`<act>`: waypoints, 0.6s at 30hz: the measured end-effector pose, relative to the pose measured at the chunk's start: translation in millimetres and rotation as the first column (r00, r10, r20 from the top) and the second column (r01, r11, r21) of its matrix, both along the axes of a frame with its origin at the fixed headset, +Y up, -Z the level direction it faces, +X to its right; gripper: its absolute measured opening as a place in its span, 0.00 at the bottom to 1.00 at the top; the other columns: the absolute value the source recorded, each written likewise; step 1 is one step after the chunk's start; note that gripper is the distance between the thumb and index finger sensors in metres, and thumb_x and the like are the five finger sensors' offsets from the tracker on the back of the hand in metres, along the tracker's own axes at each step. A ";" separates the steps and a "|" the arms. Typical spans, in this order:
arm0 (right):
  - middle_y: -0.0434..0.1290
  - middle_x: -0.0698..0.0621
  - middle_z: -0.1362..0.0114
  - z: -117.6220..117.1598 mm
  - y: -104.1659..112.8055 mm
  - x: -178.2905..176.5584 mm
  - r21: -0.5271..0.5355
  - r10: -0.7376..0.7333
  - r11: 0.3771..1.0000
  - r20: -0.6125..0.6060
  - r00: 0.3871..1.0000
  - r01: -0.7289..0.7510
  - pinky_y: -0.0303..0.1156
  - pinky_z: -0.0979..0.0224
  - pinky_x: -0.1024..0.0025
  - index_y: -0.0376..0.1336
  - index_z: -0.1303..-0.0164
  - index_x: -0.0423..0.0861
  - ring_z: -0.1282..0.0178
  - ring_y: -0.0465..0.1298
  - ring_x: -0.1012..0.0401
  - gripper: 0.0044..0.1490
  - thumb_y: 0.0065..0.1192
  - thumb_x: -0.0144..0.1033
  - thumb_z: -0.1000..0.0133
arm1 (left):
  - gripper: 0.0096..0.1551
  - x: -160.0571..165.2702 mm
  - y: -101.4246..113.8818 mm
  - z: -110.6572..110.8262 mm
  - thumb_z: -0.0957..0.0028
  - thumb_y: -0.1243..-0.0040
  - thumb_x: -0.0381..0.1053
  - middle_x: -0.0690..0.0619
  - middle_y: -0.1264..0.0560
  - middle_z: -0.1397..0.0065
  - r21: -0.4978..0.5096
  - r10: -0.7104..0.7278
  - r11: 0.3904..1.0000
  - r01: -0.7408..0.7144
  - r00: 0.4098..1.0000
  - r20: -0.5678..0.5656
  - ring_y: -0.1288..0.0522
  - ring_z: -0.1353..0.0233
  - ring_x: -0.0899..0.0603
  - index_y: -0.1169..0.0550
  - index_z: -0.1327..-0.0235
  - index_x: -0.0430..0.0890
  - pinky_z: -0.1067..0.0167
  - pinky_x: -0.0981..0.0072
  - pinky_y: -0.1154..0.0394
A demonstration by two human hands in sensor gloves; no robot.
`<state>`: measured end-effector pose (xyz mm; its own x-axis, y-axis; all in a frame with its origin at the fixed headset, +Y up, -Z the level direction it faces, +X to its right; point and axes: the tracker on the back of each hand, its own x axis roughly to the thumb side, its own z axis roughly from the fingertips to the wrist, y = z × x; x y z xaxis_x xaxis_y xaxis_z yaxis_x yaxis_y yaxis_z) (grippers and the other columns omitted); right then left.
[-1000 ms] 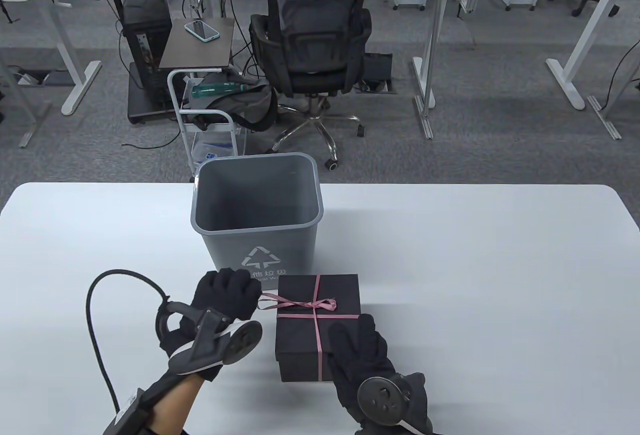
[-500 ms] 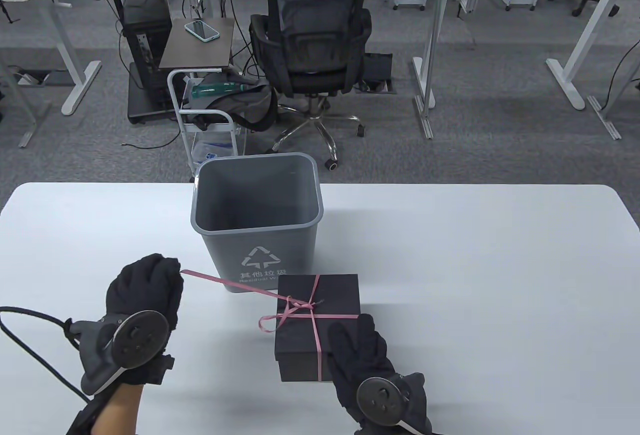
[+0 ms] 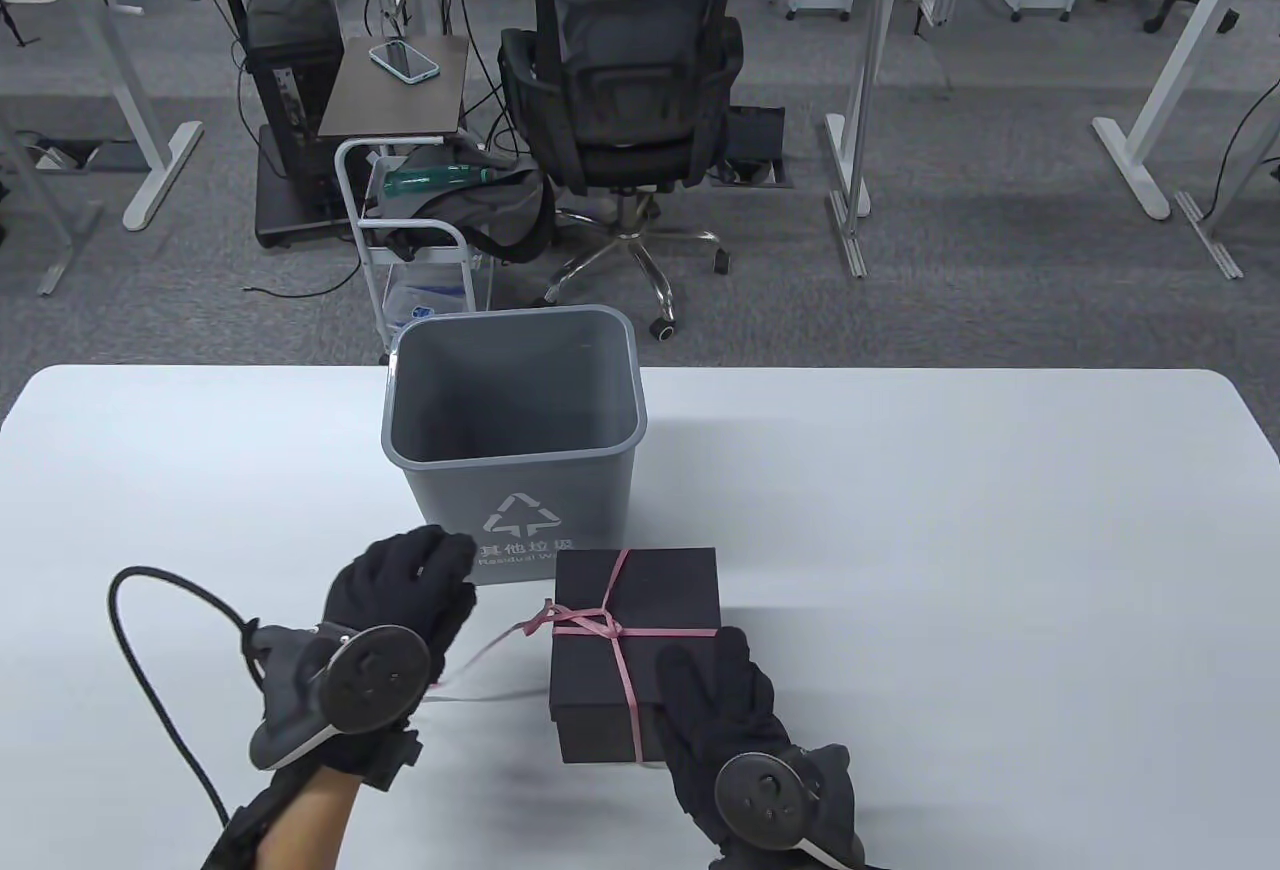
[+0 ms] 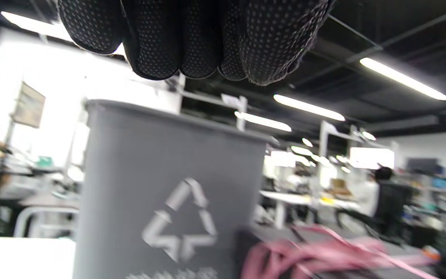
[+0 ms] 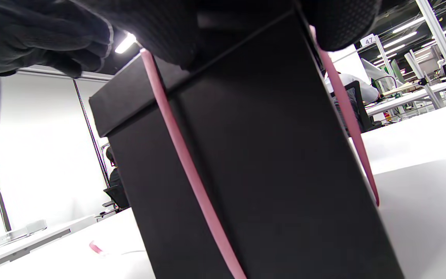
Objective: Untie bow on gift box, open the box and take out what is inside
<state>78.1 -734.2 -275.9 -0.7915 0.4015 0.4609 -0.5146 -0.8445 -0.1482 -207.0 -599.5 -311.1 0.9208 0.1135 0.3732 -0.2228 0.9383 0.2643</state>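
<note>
The black gift box (image 3: 600,700) stands near the table's front edge, its lid on. A pink ribbon (image 3: 630,685) still crosses it, bunched in a loose knot (image 3: 598,622) on the lid's left part; no bow loops show. One slack tail runs left off the box onto the table (image 3: 470,670), its end (image 5: 97,248) lying flat. My left hand (image 3: 405,595) hovers left of the box, fingers (image 4: 192,35) loosely curled with nothing seen in them. My right hand (image 3: 720,700) lies on the lid's near right corner, fingers flat, pressing down on the box (image 5: 277,174).
A grey waste bin (image 3: 510,470) stands just behind the box and close to my left fingertips; it fills the left wrist view (image 4: 161,174). A black cable (image 3: 150,670) loops from the left tracker. White table (image 3: 950,560) stretches to the right. A person sits at a far desk.
The left hand pulled the ribbon tail far out to the left, undoing the bow, then came back toward the box. The tail now lies slack on the table. The right hand stayed put.
</note>
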 end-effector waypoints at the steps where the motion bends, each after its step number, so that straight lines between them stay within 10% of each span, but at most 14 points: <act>1: 0.41 0.26 0.17 -0.1 -0.1 0.1 0.000 0.000 1.000 0.000 1.000 0.000 0.66 0.26 0.50 0.50 0.11 0.47 0.29 0.55 0.32 0.39 0.56 0.45 0.31 | 0.27 7.2 -2.5 -2.3 0.38 0.33 0.51 0.45 0.26 0.22 -0.027 -0.010 1.000 0.011 1.000 0.019 0.25 0.27 0.35 0.24 0.26 0.52 0.29 0.42 0.27; 12: 0.41 0.26 0.17 -0.7 -0.2 0.3 -0.005 -0.004 1.000 -0.003 1.000 0.004 0.66 0.27 0.50 0.50 0.11 0.47 0.29 0.55 0.32 0.39 0.56 0.45 0.31 | 0.32 38.2 -38.9 -43.5 0.38 0.33 0.49 0.43 0.31 0.17 -0.383 -0.170 0.909 0.163 0.985 0.016 0.28 0.23 0.34 0.29 0.19 0.48 0.28 0.41 0.29; 18: 0.41 0.26 0.17 -1.0 -0.4 0.1 -0.008 -0.006 1.000 -0.006 1.000 0.006 0.66 0.26 0.50 0.50 0.11 0.47 0.29 0.55 0.32 0.39 0.56 0.45 0.31 | 0.30 38.5 -56.4 -52.5 0.37 0.35 0.51 0.43 0.29 0.19 -0.372 -0.159 0.915 0.158 0.987 0.029 0.27 0.25 0.34 0.28 0.20 0.50 0.29 0.42 0.28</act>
